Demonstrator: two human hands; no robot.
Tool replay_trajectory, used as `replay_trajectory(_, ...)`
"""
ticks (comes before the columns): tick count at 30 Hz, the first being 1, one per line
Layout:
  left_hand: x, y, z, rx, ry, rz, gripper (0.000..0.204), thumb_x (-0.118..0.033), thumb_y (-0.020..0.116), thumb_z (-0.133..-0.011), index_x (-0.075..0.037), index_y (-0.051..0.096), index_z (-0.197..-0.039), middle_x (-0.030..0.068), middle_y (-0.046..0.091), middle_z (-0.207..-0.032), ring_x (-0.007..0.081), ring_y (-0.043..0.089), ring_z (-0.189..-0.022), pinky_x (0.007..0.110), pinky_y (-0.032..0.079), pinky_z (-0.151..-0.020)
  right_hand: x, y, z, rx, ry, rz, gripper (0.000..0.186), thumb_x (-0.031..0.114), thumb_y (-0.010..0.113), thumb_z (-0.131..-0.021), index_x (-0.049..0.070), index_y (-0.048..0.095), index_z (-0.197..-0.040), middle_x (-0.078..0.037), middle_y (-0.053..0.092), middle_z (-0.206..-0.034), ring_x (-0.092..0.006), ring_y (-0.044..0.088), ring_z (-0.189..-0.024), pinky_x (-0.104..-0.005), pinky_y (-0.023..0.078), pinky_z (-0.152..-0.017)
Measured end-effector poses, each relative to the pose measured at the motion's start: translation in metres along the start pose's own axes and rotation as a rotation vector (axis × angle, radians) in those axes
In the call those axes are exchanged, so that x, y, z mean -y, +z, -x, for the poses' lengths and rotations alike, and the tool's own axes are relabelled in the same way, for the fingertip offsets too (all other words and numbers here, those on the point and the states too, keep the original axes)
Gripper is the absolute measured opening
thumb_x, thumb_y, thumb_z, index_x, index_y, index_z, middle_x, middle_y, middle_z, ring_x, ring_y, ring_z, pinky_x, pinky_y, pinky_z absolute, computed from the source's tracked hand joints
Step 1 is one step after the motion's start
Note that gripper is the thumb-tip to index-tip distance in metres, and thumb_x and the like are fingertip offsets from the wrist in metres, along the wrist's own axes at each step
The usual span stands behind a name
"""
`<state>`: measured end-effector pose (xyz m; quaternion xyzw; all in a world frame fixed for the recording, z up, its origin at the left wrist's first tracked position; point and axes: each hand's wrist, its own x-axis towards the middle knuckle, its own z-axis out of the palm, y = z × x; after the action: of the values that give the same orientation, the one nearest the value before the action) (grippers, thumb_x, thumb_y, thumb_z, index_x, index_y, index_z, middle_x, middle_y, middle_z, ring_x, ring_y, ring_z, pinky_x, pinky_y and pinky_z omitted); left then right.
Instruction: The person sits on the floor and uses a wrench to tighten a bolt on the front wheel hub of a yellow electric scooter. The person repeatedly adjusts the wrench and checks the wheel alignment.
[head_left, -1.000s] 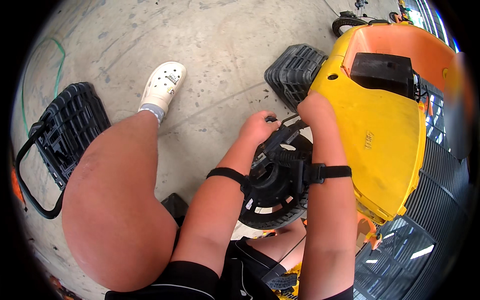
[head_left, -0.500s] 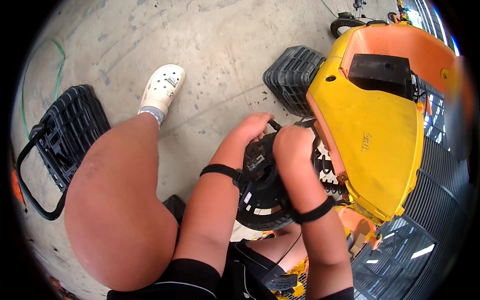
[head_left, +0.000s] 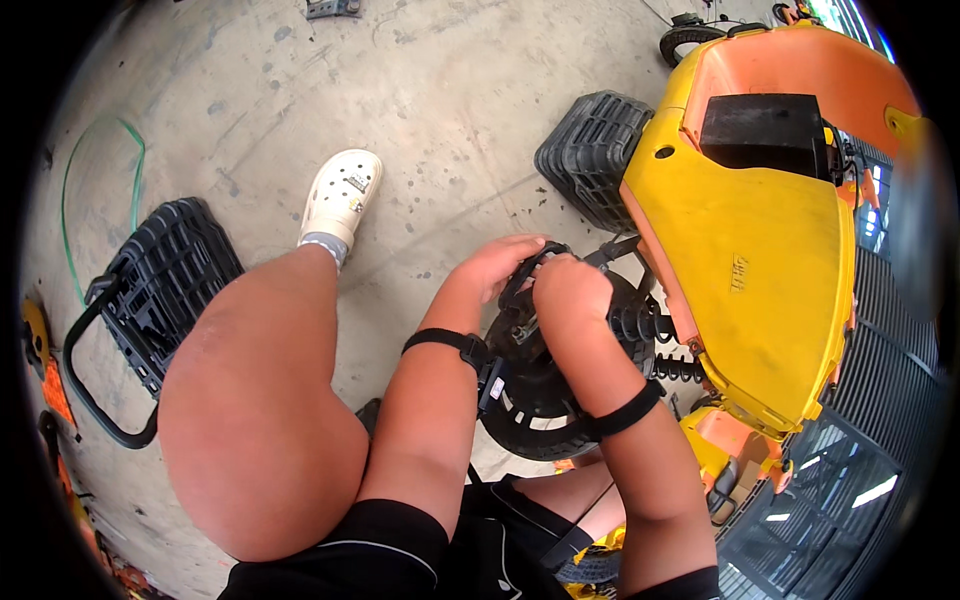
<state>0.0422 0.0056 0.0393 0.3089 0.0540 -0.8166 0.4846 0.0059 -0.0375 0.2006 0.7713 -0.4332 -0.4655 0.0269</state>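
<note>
A black wheel with a tyre stands in front of me, beside the yellow scooter body. Over its upper side, my left hand closes on a dark curved part, its fingers reaching over the far edge. Close against it, my right hand is curled with its back up, and its fingertips seem to grip the same dark part; they are mostly hidden. Coil-spring shock absorbers sit between the wheel and the yellow body. A black strap circles each of my forearms.
A black slatted plastic crate lies beyond the wheel, against the scooter. To my left are another black slatted piece with a looped handle and a green strap on the concrete floor. My shoe is planted ahead. A dark box sits on the scooter.
My hands have come closer together over the wheel, and the dark part has tilted up between them. The right hand has turned slightly leftward. The view has shifted a little.
</note>
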Motion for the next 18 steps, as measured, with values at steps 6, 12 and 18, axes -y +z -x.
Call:
replay_trajectory(6, -0.003, -0.002, 0.01, -0.056, 0.007, -0.096, 0.038, -0.031, 0.057, -0.102, -0.011, 0.062, -0.135, 0.0013, 0.066, -0.107, 0.0109, 0.06, -0.086, 0.026, 0.051, -0.072, -0.002, -0.002, -0.002, 0.14, 0.152, -0.138, 0.035, 0.02, 0.051, -0.097, -0.001, 0.062, -0.123, -0.02, 0.07, -0.118, -0.033, 0.07, -0.108, -0.0403, 0.056, -0.089)
replay_trajectory(12, 0.008, 0.006, -0.008, -0.052, 0.032, -0.082, 0.037, -0.033, 0.055, -0.103, -0.013, 0.062, -0.134, 0.0015, 0.064, -0.103, 0.01, 0.057, -0.082, 0.026, 0.05, -0.068, 0.006, -0.002, 0.009, -0.039, 0.173, -0.159, 0.026, 0.018, 0.052, -0.095, -0.002, 0.062, -0.11, -0.023, 0.072, -0.103, -0.0403, 0.07, -0.098, -0.047, 0.055, -0.086)
replay_trajectory(18, 0.008, 0.006, -0.002, -0.075, 0.054, -0.113, 0.04, -0.036, 0.053, -0.103, -0.012, 0.062, -0.134, 0.0012, 0.061, -0.103, 0.0095, 0.055, -0.079, 0.025, 0.05, -0.063, -0.063, -0.027, -0.025, -0.061, -0.093, 0.065, 0.023, 0.019, 0.057, -0.091, 0.005, 0.073, -0.1, -0.019, 0.072, -0.112, -0.0358, 0.067, -0.112, -0.0433, 0.051, -0.1)
